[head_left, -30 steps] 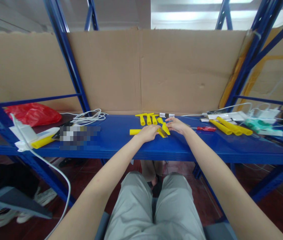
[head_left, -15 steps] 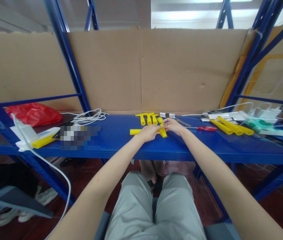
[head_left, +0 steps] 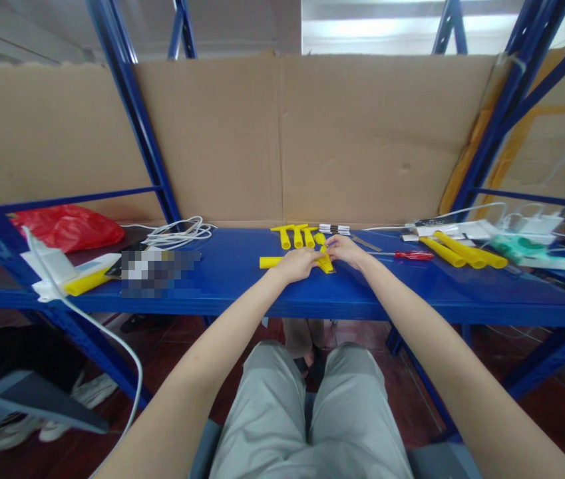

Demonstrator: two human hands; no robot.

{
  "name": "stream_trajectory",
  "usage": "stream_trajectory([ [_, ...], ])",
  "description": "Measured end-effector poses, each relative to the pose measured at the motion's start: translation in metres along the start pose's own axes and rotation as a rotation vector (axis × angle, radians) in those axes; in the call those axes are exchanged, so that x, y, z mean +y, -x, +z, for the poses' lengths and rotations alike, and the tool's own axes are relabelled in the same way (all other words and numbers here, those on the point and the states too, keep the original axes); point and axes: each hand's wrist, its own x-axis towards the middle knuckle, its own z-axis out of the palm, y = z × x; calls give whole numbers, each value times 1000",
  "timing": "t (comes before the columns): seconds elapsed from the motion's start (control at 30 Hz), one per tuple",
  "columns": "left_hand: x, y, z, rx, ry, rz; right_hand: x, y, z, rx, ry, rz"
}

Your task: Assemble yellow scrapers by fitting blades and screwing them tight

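Observation:
Near the middle of the blue bench, my left hand (head_left: 298,265) is closed on a yellow plastic part (head_left: 326,263) with a flat, tapering end. My right hand (head_left: 342,249) pinches at the far end of that same part; anything small between its fingers is too tiny to make out. Just left of my left hand lies a yellow tube (head_left: 268,263). Behind the hands stand several yellow T-shaped pieces (head_left: 297,237) in a row. A screwdriver with a red handle (head_left: 413,255) lies to the right of my right hand, its shaft pointing toward it.
Yellow tubes (head_left: 456,253) lie at the right beside white power strips and cables. A black-and-white bundle (head_left: 334,229) sits at the back. On the left are a coiled white cable (head_left: 182,233), a red plastic bag (head_left: 67,226) and a charger (head_left: 52,265). Cardboard (head_left: 282,140) walls the back.
Both hands stay in almost the same place on the yellow part. The part's tapering end has turned very slightly; the other things on the bench lie as before.

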Motion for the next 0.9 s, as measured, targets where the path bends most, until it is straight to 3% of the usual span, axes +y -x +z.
stream_trajectory([
  [0.37, -1, 0, 0, 5, -26, 22, 5, -4, 1, 36, 74, -41],
  [0.9, 3, 1, -5, -28, -62, 18, 15, -18, 2, 62, 418, -306],
])
